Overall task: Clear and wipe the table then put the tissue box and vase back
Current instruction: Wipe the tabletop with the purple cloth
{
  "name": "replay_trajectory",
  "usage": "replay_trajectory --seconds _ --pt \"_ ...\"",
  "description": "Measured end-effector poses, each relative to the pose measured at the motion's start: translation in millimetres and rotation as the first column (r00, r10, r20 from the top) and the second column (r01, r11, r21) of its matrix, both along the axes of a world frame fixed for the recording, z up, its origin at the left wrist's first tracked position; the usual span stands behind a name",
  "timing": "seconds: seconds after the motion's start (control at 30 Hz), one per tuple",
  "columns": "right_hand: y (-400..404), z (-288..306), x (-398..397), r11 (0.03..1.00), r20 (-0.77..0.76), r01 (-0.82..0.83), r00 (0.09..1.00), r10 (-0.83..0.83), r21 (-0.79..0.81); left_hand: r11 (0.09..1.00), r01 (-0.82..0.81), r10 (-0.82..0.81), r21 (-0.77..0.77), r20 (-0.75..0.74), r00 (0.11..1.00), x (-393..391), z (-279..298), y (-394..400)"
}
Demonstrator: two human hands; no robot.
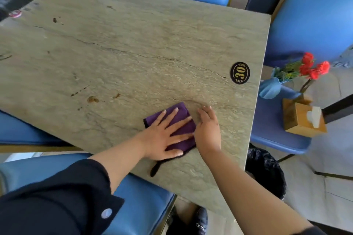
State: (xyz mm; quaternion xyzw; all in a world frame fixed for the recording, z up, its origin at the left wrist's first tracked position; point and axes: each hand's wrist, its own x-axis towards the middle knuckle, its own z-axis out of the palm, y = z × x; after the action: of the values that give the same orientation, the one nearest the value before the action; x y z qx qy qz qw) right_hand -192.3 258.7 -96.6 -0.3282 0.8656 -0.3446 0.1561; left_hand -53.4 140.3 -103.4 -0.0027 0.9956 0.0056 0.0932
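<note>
A folded purple cloth [181, 120] lies near the front right of the stone-patterned table [133, 47]. My left hand [164, 135] presses flat on the cloth with fingers spread. My right hand [207, 129] rests on the table at the cloth's right edge, fingers straight. Brown stains [92, 99] mark the table left of the cloth. The wooden tissue box [303, 120] and the blue vase [271, 87] with red flowers stand on a blue chair seat to the right of the table.
Blue chairs [315, 21] surround the table on all sides. A black oval plate numbered 30 [240, 72] sits near the table's right edge. A small round red-and-white thing [14, 13] lies at the far left corner. A dark bin [265, 168] stands below the table's right corner.
</note>
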Motion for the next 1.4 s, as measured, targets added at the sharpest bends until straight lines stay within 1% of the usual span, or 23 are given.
replay_trajectory --seconds 0.07,0.1,0.13,0.2,0.27,0.3,0.33,0.4,0.5,0.57,0.6,0.67,0.73,0.83,0.93,1.0,1.07,1.13,1.2,1.23,1.3,1.37,1.4 --pt "8.3 -1.8 6.2 1.0 -0.012 -0.01 1.0 0.01 0.015 0.991 0.134 -0.134 0.005 0.049 0.99 14.8 6.9 -4.5" --pt "11.2 -3.4 8.5 1.0 -0.016 -0.013 1.0 0.013 0.012 0.991 0.136 -0.136 0.007 0.063 0.989 19.2 8.1 -11.5" --pt "13.3 -4.8 10.2 1.0 -0.02 -0.013 1.0 0.013 0.005 0.997 0.078 -0.078 0.003 0.075 0.994 21.3 8.4 -19.6" --pt "14.7 -8.1 12.4 1.0 -0.033 -0.015 0.999 0.015 -0.002 0.98 -0.199 0.2 -0.02 0.087 0.976 17.7 6.0 -34.5" --pt "13.9 -9.6 12.8 1.0 -0.035 -0.017 0.999 0.017 0.0 0.872 -0.489 0.488 -0.004 0.085 0.869 4.8 3.9 -38.5" --pt "12.8 -9.3 12.5 1.0 -0.037 -0.017 0.999 0.017 0.005 0.828 -0.561 0.558 0.007 0.091 0.825 -2.0 3.2 -36.7" --pt "11.6 -8.5 13.0 1.0 -0.037 -0.015 0.999 0.016 0.016 0.813 -0.582 0.579 0.01 0.1 0.81 -6.9 4.0 -33.4" --pt "7.8 -4.6 16.3 1.0 -0.041 -0.012 0.999 0.013 0.027 0.863 -0.504 0.498 0.003 0.153 0.853 -6.5 7.3 -27.9" --pt "-3.9 5.4 31.5 0.999 -0.06 -0.034 0.998 0.035 0.023 0.974 -0.225 0.217 0.002 0.271 0.938 9.1 16.7 -31.8" --pt "-14.9 11.2 49.0 0.997 -0.116 -0.074 0.99 0.076 0.023 0.995 -0.093 0.08 0.026 0.325 0.942 18.7 27.6 -48.3" --pt "-21.3 12.0 59.6 0.994 -0.158 -0.102 0.982 0.106 0.028 0.996 -0.078 0.059 0.048 0.323 0.945 23.2 33.4 -61.2" --pt "-36.1 10.8 82.6 0.984 -0.216 -0.158 0.961 0.173 0.087 0.979 -0.167 0.132 0.115 0.262 0.956 34.1 47.8 -91.2" --pt "-55.1 5.9 103.1 0.956 -0.205 -0.189 0.95 0.237 0.226 0.941 -0.306 0.274 0.144 0.206 0.939 49.9 59.9 -124.8" --pt "-89.5 -3.3 120.5 0.885 -0.202 -0.139 0.947 0.25 0.445 0.891 -0.448 0.429 0.072 0.187 0.884 76.0 64.3 -173.1" --pt "-131.0 -6.6 121.7 0.873 -0.246 -0.061 0.948 0.203 0.484 0.829 -0.557 0.543 0.046 0.17 0.822 99.8 56.8 -215.7" --pt "-165.8 -7.9 119.2 0.862 -0.238 -0.023 0.957 0.165 0.507 0.792 -0.608 0.594 0.056 0.161 0.788 112.5 46.6 -238.1" --pt "-202.6 -7.5 120.3 0.857 -0.217 -0.003 0.967 0.134 0.515 0.748 -0.655 0.635 0.106 0.172 0.753 123.6 34.2 -253.1" --pt "-231.0 -8.1 131.7 0.851 -0.222 -0.063 0.953 0.207 0.521 0.696 -0.693 0.672 0.185 0.172 0.721 132.2 21.0 -262.7" --pt "-239.9 -8.7 155.8 0.829 -0.271 -0.224 0.874 0.404 0.513 0.668 -0.699 0.689 0.257 0.143 0.711 136.9 12.6 -268.7" --pt "-234.9 -9.4 169.9 0.795 -0.292 -0.333 0.801 0.522 0.507 0.659 -0.698 0.694 0.282 0.132 0.708 138.0 10.4 -270.2" --pt "-208.1 -11.9 186.7 0.688 -0.313 -0.543 0.627 0.714 0.482 0.645 -0.697 0.701 0.313 0.121 0.703 138.7 7.9 -270.7" --pt "-174.1 -14.8 174.3 0.586 -0.33 -0.647 0.484 0.81 0.489 0.641 -0.695 0.702 0.326 0.116 0.702 139.6 7.5 -270.7" --pt "-160.5 -16.0 160.9 0.584 -0.356 -0.634 0.464 0.811 0.507 0.641 -0.693 0.7 0.331 0.118 0.704 140.1 7.3 -271.1"
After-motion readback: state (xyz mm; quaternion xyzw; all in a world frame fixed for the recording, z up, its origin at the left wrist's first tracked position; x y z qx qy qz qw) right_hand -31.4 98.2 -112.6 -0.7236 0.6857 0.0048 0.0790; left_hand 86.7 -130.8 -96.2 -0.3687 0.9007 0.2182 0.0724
